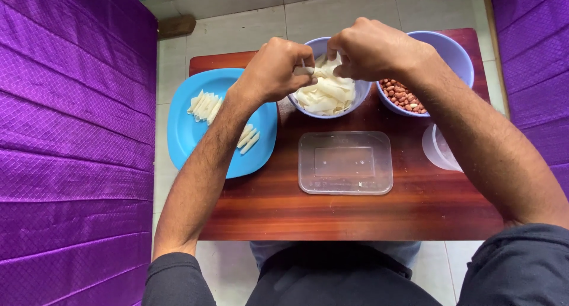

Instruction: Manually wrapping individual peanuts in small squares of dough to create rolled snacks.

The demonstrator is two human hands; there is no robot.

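Seen from above, both bare forearms reaching forward from dark sleeves pushed up near the elbows. Left forearm running up the middle-left, slightly angled inward, wrist bent toward the centre. Left hand (274, 69) curled into a loose fist, knuckles up, thumb and forefinger pinched together at the inner side. Right forearm coming in steeply from the lower right corner, longer in view, wrist straight. Right hand (370, 48) likewise curled, back of hand upward, fingertips tucked under and pinched. Both grips meeting almost tip to tip, just beside one another, held raised rather than resting.
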